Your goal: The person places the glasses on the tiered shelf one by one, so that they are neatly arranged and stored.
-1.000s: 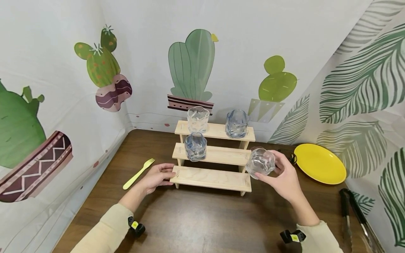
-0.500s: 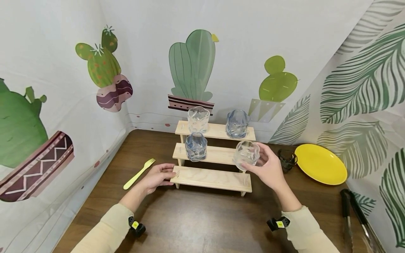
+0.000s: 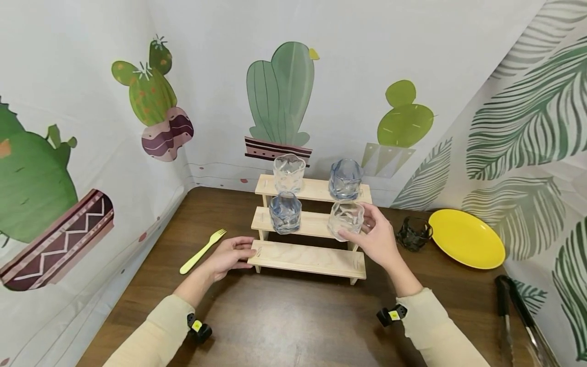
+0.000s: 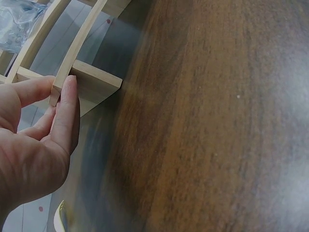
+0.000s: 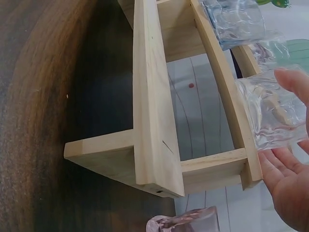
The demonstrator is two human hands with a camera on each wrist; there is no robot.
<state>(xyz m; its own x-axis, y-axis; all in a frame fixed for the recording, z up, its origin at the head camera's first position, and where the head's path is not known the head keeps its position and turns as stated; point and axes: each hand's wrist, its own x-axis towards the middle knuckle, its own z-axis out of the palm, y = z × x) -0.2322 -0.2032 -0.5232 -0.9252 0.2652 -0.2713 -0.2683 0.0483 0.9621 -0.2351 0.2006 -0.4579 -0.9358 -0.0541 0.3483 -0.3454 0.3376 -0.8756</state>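
A three-step wooden display stand (image 3: pixel 307 256) stands on the table. My left hand (image 3: pixel 228 259) pinches the left end of its lowest step, thumb on top and fingers under, as the left wrist view shows. My right hand (image 3: pixel 377 237) holds a clear glass (image 3: pixel 346 219) upright at the right end of the middle step; in the right wrist view the glass base is right at the step's edge. A blue glass (image 3: pixel 285 213) stands at the left of that step. On the top step are another clear glass (image 3: pixel 289 173) and another blue glass (image 3: pixel 346 178).
A dark glass (image 3: pixel 414 234) stands right of the stand, beside a yellow plate (image 3: pixel 468 238). Black-handled tongs (image 3: pixel 523 311) lie at the right edge. A yellow-green fork (image 3: pixel 203 252) lies left of the stand. Printed cloth (image 3: pixel 348 61) hangs behind the table.
My right hand has carried the clear glass left from beside the stand to the right end of the middle step, uncovering the dark glass. My left hand stays on the lowest step.
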